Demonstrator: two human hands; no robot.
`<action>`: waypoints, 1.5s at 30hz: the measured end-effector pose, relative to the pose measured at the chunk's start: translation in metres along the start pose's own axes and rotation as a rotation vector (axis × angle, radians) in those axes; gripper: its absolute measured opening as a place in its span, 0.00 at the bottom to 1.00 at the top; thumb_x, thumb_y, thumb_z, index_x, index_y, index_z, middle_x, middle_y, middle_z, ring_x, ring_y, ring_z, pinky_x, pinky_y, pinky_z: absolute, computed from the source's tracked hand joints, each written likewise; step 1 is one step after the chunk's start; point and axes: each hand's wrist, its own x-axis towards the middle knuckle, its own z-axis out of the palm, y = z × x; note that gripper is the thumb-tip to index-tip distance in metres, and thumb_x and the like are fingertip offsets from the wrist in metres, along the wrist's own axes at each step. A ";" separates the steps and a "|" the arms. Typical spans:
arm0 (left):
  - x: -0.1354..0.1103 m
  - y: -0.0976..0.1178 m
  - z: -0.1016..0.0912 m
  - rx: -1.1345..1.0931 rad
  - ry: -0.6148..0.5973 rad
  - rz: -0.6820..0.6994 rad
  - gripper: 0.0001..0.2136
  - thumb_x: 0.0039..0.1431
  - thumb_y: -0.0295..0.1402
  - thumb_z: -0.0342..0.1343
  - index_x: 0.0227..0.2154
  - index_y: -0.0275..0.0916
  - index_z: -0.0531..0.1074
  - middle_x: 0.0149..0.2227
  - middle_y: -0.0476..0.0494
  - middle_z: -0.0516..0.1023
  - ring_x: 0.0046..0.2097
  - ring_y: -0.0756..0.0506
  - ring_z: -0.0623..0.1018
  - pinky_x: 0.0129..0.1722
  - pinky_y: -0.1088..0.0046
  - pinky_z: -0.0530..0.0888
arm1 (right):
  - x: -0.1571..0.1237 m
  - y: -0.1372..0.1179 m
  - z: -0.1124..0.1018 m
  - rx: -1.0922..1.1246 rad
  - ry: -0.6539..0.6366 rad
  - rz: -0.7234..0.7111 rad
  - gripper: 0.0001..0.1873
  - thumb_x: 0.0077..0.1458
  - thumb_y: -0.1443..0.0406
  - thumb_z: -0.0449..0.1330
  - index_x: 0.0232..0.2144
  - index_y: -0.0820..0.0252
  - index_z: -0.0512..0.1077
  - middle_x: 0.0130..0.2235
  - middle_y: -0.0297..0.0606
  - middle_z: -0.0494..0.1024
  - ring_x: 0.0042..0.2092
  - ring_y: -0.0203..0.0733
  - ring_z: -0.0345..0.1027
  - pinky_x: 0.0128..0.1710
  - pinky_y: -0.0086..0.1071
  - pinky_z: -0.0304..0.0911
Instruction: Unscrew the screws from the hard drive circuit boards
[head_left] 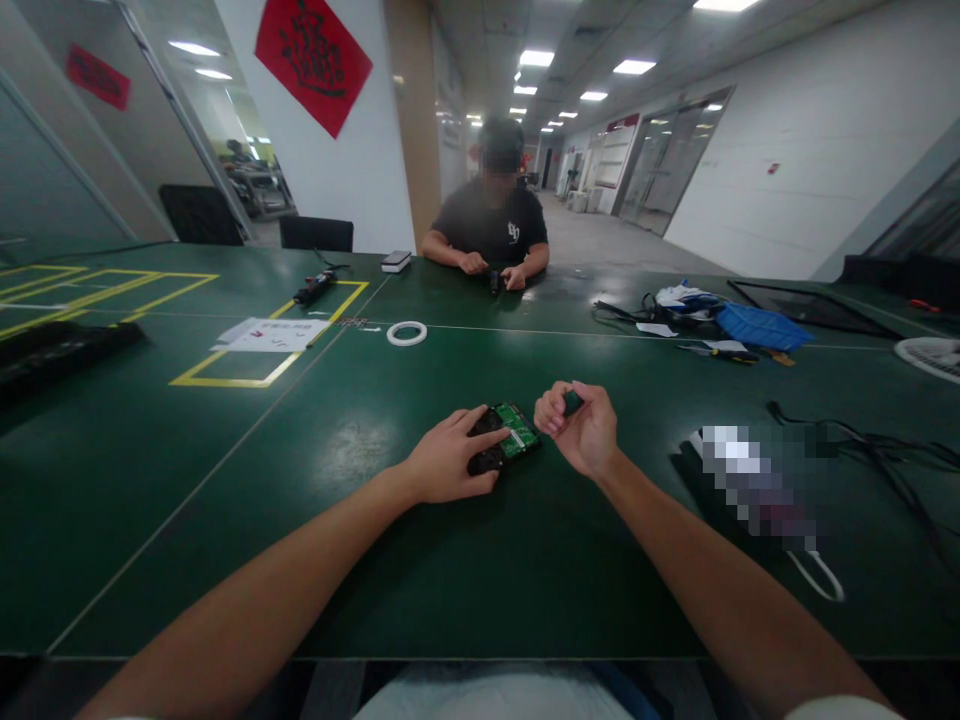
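Observation:
A hard drive [519, 428] lies on the green table, its green circuit board facing up and its left part dark. My left hand [452, 457] spans that dark left end, with the thumb along the near side and the fingers over the top and far side. Just to the right of the drive, my right hand [585, 430] is raised a little, palm turned inward. Its fingers are curled toward the thumb. A dark green patch shows between them, and I cannot tell whether it is a small object or the table behind.
Across the table [360, 560] sits a person [491, 225] handling a small dark item. A white ring [406, 333] and papers [274, 335] lie far left. Cables [862, 440], a blurred-out item [754, 485] and a blue bag [761, 325] are on the right.

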 end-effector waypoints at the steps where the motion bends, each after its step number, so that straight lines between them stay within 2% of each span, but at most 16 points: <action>1: 0.000 0.000 0.000 0.000 0.000 0.000 0.32 0.58 0.48 0.61 0.65 0.49 0.66 0.71 0.36 0.55 0.66 0.29 0.64 0.63 0.50 0.66 | 0.000 0.002 0.000 0.002 0.002 -0.007 0.19 0.59 0.54 0.53 0.20 0.57 0.65 0.19 0.32 0.58 0.24 0.37 0.52 0.25 0.33 0.50; 17: 0.000 0.000 0.000 -0.011 -0.015 -0.011 0.32 0.58 0.48 0.61 0.65 0.49 0.66 0.71 0.38 0.55 0.66 0.29 0.64 0.63 0.50 0.66 | 0.001 0.006 0.001 -0.070 0.052 -0.030 0.20 0.60 0.53 0.53 0.20 0.55 0.64 0.19 0.32 0.58 0.24 0.38 0.53 0.26 0.35 0.51; 29: 0.000 -0.001 -0.002 -0.014 -0.022 -0.016 0.32 0.58 0.48 0.61 0.65 0.50 0.66 0.71 0.39 0.54 0.66 0.29 0.64 0.63 0.50 0.66 | 0.000 0.007 0.001 -0.042 0.012 -0.035 0.20 0.61 0.55 0.52 0.21 0.56 0.67 0.20 0.33 0.59 0.25 0.39 0.54 0.27 0.35 0.50; 45: -0.001 -0.001 -0.001 -0.016 -0.023 -0.023 0.32 0.58 0.48 0.61 0.65 0.50 0.66 0.71 0.39 0.55 0.66 0.29 0.64 0.63 0.49 0.66 | -0.001 0.007 0.002 -0.088 0.038 -0.024 0.22 0.61 0.51 0.52 0.21 0.55 0.66 0.20 0.33 0.59 0.25 0.39 0.54 0.28 0.35 0.52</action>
